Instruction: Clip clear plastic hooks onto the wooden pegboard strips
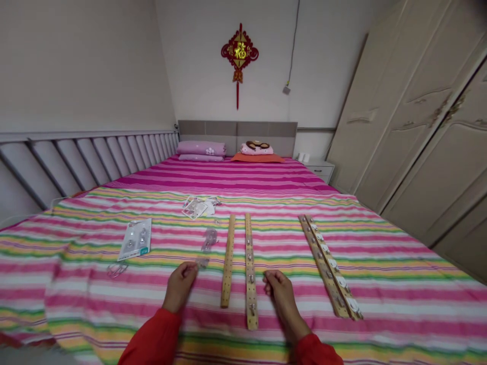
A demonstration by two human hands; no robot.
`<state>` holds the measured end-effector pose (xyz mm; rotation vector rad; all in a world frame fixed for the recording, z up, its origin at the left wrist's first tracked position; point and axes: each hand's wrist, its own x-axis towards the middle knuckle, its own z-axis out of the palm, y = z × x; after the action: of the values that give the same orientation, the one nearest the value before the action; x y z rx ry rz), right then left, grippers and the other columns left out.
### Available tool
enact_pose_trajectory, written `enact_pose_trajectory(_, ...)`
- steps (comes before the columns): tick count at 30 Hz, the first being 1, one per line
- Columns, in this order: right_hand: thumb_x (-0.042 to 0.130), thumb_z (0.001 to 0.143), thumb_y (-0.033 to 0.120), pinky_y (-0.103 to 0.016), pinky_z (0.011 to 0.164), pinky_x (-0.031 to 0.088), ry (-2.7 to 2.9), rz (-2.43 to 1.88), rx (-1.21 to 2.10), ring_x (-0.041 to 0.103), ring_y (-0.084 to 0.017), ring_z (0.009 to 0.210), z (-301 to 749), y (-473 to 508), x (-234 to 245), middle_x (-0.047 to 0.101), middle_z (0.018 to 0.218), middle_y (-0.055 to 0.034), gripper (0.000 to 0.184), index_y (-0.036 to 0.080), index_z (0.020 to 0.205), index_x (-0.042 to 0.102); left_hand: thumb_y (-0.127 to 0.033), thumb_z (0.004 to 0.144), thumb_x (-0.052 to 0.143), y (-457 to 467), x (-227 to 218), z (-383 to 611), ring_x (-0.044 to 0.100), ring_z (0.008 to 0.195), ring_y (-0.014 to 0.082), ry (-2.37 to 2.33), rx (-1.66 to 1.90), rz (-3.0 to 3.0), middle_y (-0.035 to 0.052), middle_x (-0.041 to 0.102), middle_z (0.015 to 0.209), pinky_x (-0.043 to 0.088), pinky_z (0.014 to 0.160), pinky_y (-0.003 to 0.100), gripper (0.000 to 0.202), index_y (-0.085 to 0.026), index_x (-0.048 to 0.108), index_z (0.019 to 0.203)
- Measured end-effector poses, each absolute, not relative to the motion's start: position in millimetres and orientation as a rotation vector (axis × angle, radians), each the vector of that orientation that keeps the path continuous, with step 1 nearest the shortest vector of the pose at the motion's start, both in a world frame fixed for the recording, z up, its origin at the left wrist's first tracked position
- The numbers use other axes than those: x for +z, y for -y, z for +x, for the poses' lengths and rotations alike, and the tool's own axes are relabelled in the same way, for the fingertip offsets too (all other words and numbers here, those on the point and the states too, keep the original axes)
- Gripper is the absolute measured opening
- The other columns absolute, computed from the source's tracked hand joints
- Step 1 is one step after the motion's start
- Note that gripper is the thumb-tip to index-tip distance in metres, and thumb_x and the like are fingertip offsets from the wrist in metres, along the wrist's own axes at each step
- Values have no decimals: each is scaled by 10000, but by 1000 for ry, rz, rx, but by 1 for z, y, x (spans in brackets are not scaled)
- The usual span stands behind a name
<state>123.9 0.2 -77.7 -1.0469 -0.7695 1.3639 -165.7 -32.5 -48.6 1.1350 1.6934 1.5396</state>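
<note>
My left hand point(181, 285) is closed in a pinch, its fingertips at the edge of a small clear plastic piece point(203, 262). More clear plastic pieces point(209, 239) lie just beyond it. A bare wooden strip with holes point(228, 263) lies lengthwise to the right of that hand. Beside it is a second wooden strip point(250, 296) carrying several small metal hooks on clear backing. My right hand point(280, 291) is right of this second strip, thumb and fingers curled together; anything between them is too small to make out.
Two more wooden strips, one with clear-backed hooks point(323, 266) and one with white round pieces point(340, 280), lie at right. A packaged hook card point(135, 239) and thin wire loops point(116, 270) lie left. Loose packets point(198, 207) sit farther back on the striped bedsheet point(87, 284).
</note>
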Motion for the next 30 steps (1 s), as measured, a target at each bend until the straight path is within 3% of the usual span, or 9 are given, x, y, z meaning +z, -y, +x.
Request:
enact_pose_trajectory(7, 802, 566, 461, -200, 382, 359, 806, -1011, 1350, 471, -76, 383, 127, 1, -84, 613, 537, 12, 361, 151, 649, 637, -440, 637, 615, 20, -53, -147, 583, 645, 192, -2023, 1352, 1462, 41, 636, 719, 467, 644, 321, 313, -179, 682, 796)
enact_pose_trajectory(11, 809, 545, 467, -204, 381, 358, 799, -1016, 1357, 474, -82, 384, 127, 2, -80, 610, 529, 12, 372, 153, 635, 632, -422, 659, 573, 17, -50, -145, 592, 666, 208, -1992, 1344, 1533, 48, 631, 681, 466, 668, 335, 250, -190, 663, 673)
enact_pose_trajectory(16, 808, 541, 456, -216, 394, 367, 781, -1011, 1375, 475, -85, 386, 128, 4, -72, 615, 534, 9, 363, 151, 640, 636, -429, 589, 702, 24, -38, -153, 610, 684, 181, -1635, 1476, 1164, 38, 681, 705, 485, 662, 287, 293, -165, 672, 711)
enact_pose_trajectory(20, 808, 545, 432, -217, 391, 362, 760, -1010, 1380, 465, -83, 382, 130, 3, -70, 620, 532, 0, 340, 150, 629, 638, -248, 582, 789, 37, -25, -160, 586, 622, 93, -1264, 1552, 686, -6, 662, 709, 483, 593, 188, 253, -157, 666, 783)
enact_pose_trajectory(24, 790, 572, 429, -200, 362, 310, 779, -1035, 1375, 442, -72, 354, 127, 2, -63, 599, 505, 8, 325, 154, 611, 622, -36, 665, 665, 48, -11, -159, 574, 569, 66, -901, 1606, 307, 2, 640, 702, 489, 539, 169, 165, -142, 640, 789)
enact_pose_trajectory(30, 749, 626, 442, -200, 362, 287, 1050, -972, 1441, 411, -62, 340, 99, 9, -26, 581, 523, 27, 307, 159, 644, 632, -31, 742, 508, 52, 5, -140, 549, 524, 73, -629, 1595, 55, 21, 597, 652, 448, 464, 177, 150, -132, 618, 751)
